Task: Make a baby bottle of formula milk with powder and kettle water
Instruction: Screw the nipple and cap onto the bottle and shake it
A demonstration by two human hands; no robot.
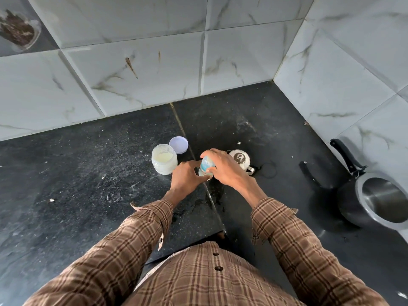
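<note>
Both hands meet over the dark speckled stone counter (92,173), close to the seam between its two slabs. The right hand (223,167) is curled over the top of a small clear baby bottle with pale blue markings (207,164), fingers wrapped down around its upper part. The left hand (185,176) steadies the bottle low down, thumb and fingers closed against its base. The bottle stands on the counter, tilted a little. Just to its left sits an open clear plastic jar of pale cream powder (164,159), and the jar's round white lid (178,145) lies flat behind it, nearly touching. A small shiny steel kettle (240,159) sits right behind the right hand. Well off to the right, a black-handled pan with a grey metal bowl (375,199) rests by the white marble-patterned wall tiles (136,69).
</note>
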